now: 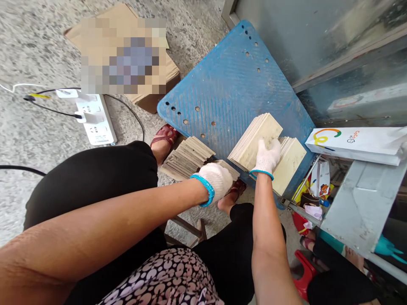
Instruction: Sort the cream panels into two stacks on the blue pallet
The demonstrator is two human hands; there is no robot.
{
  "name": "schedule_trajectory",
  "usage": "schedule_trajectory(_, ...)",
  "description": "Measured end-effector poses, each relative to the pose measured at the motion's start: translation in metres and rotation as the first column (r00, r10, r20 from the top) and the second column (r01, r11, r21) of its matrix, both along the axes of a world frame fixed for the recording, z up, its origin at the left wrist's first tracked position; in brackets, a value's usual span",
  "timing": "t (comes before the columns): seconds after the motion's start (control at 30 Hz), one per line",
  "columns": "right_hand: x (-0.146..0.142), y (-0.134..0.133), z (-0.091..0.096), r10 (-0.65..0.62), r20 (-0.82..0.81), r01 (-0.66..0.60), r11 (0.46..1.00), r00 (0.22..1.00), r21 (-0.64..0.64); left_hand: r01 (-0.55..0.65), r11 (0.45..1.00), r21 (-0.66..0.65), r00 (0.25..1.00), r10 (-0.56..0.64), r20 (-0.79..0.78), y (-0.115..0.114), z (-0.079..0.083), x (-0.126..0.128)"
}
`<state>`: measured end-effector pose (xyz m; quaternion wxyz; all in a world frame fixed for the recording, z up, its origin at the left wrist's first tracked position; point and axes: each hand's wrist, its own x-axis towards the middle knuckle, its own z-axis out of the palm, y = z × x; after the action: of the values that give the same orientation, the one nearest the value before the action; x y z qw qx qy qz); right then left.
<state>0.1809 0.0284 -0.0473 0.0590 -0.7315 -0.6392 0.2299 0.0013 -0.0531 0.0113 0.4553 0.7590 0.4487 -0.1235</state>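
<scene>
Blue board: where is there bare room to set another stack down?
The blue board is bare across its upper half, from the hole row to the metal wall. Its lower edge is crowded: right hand on the pale stack, left hand by the grey stack.

gloves: white knit, blue cuffs | arms: no sleeves | trousers: black | top: floral black-pink-white | sandals: red

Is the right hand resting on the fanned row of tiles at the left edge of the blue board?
No, the right hand grips the pale tile stack lying on the blue board, while the left hand is at the fanned row.
</scene>
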Motion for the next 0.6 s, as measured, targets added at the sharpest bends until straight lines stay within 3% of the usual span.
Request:
schedule_trajectory(0.1,0.007,-0.023,-0.002,-0.225,-0.078,0.237,0.945,0.971,0.223,0.035,0.994,0.100,0.999,-0.035,-0.005,0.006,0.002,-0.004)
schedule_trajectory(0.2,0.011,-0.060,-0.012,-0.117,-0.101,0.138,0.960,0.988,0.242,0.083,0.984,0.157,0.996,-0.081,-0.022,0.014,0.003,-0.007)
schedule_trajectory(0.33,0.009,-0.115,-0.027,0.073,0.047,-0.078,0.990,0.996,0.119,0.087,0.971,0.223,0.996,-0.078,-0.047,0.025,0.004,-0.010)
schedule_trajectory(0.43,0.003,-0.144,-0.033,0.246,0.186,-0.243,0.969,0.951,-0.037,0.039,0.976,0.213,0.998,-0.026,-0.065,0.029,0.005,-0.011)
schedule_trajectory(0.6,-0.009,-0.160,-0.038,0.329,0.378,-0.276,0.942,0.865,-0.190,0.061,0.971,0.230,0.994,-0.038,-0.105,0.029,0.008,-0.012)
